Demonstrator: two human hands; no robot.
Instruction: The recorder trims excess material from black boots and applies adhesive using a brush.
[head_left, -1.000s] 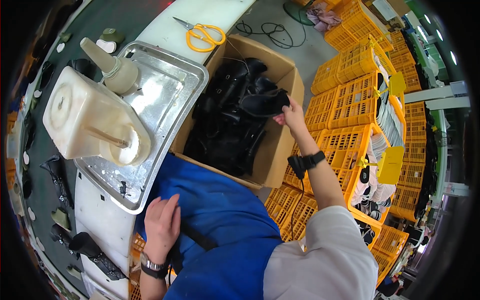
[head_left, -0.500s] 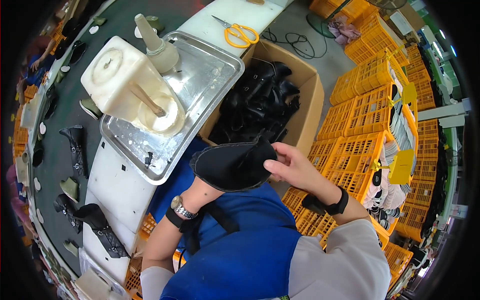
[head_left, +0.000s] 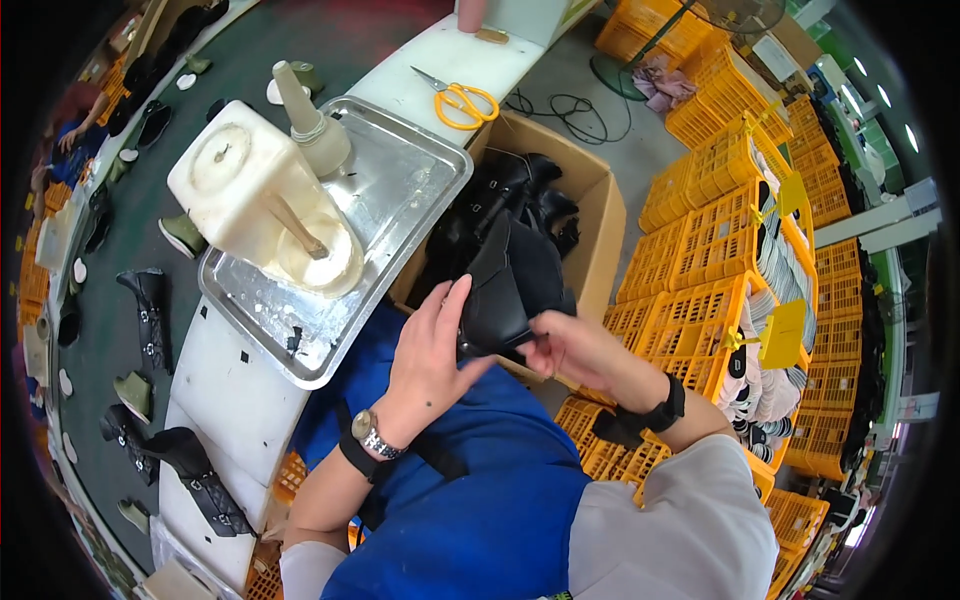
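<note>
In front of me a black leather boot upper is held up, its smooth outer side showing. My right hand pinches its lower right edge between thumb and fingers. Against its left side rests my left hand, fingers stretched upward and thumb apart. Behind the upper stands a cardboard box with several black boot uppers inside. Left of it, a metal tray carries a white plastic container of pale paste with a wooden-handled tool in it, and a narrow-necked bottle.
Orange-handled scissors lie on the white tabletop beyond the tray. Black boots and green shoe pieces sit to the left, some on a dark conveyor belt. Stacked yellow crates with soles line the right.
The upper has been turned over, from its dark open inside to its smooth outer side. My left hand has come out from beneath it to its left side. The view has shifted slightly.
</note>
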